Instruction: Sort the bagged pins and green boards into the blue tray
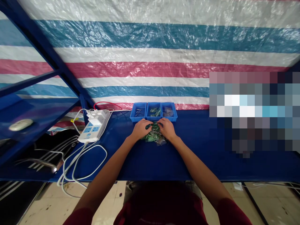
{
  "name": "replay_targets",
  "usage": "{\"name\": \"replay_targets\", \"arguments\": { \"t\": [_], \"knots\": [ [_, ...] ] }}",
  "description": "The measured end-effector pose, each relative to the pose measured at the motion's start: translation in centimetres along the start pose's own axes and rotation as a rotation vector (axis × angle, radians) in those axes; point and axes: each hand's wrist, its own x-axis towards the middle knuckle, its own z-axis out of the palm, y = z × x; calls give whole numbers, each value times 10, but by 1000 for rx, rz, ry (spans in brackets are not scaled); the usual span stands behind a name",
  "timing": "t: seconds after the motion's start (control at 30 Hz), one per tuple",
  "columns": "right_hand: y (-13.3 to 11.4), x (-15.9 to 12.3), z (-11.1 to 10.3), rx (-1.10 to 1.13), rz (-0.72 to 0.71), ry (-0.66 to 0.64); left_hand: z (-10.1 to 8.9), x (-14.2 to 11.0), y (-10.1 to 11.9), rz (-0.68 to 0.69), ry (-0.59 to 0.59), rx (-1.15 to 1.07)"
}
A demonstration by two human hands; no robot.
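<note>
On the blue table a mixed pile (153, 135) of thin metal pieces like screws or nails, green pieces and small clear plastic bags lies between my hands. My left hand (140, 128) cups the pile's left edge, thumb and fingers apart. Opposite it, my right hand (167, 128) curves round the right edge, its thumb also apart from the fingers. Neither hand visibly lifts anything. Just behind stand three joined blue bins: the left bin (132, 117) has a few thin metal pieces, the middle bin (153, 118) green pieces, and the right bin (173, 118) clear small bags.
A white power strip (90, 132) with plugged-in adapters lies on the left, its white cable (106, 153) looping over the front edge. Blue frame bars (67, 78) rise at left. A striped tarp (145, 70) hangs behind the table (194, 150). The right side is pixelated.
</note>
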Motion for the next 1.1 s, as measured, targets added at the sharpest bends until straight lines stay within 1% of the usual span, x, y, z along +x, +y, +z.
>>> {"name": "replay_targets", "arguments": {
  "t": [0.07, 0.13, 0.2, 0.23, 0.27, 0.3, 0.33, 0.37, 0.4, 0.43, 0.47, 0.5, 0.57, 0.6, 0.63, 0.7, 0.77, 0.83, 0.97, 1.1],
  "knots": [
    [-4, 1, -4, 67, -4, 43, -4, 0, 4, 5, 35, -19],
    [-9, 1, -9, 163, 13, 104, -8, 0, 9, 2, 104, -85],
    [-14, 2, -15, 285, 65, 138, -13, 0, 13, -47, 216, -179],
    [-16, 3, -17, 371, 101, 118, -14, 0, 14, -93, 279, -220],
    [-17, 3, -20, 470, 137, 64, -16, 0, 14, -149, 338, -246],
    [-17, 4, -22, 574, 172, -25, -17, 0, 14, -204, 382, -249],
    [-17, 5, -23, 668, 208, -128, -18, 0, 12, -253, 406, -227],
    [-16, 6, -24, 745, 246, -230, -18, 0, 10, -291, 406, -183],
    [-15, 7, -24, 807, 285, -309, -18, 1, 8, -319, 386, -123],
    [-14, 8, -24, 860, 326, -346, -18, 1, 5, -343, 353, -53],
    [-13, 9, -23, 915, 367, -327, -17, 1, 4, -364, 310, 17],
    [-12, 10, -21, 976, 404, -264, -16, 1, 2, -384, 262, 77],
    [-12, 11, -18, 1100, 467, -84, -15, 2, 2, -416, 159, 160],
    [-12, 11, -16, 1145, 500, -25, -14, 2, 3, -428, 107, 184],
    [-13, 11, -14, 1169, 534, -3, -14, 2, 4, -437, 56, 201],
    [-13, 11, -12, 1150, 584, -39, -13, 3, 6, -459, -41, 224],
    [-12, 10, -11, 1078, 569, -61, -12, 3, 7, -484, -115, 241],
    [-11, 9, -11, 998, 506, -45, -12, 3, 7, -493, -156, 252],
    [-8, 7, -9, 844, 423, -45, -10, 4, 6, -489, -173, 276],
    [-13, 4, -8, 699, 338, -66, -9, 4, 5, -496, -173, 291]
  ]
}}
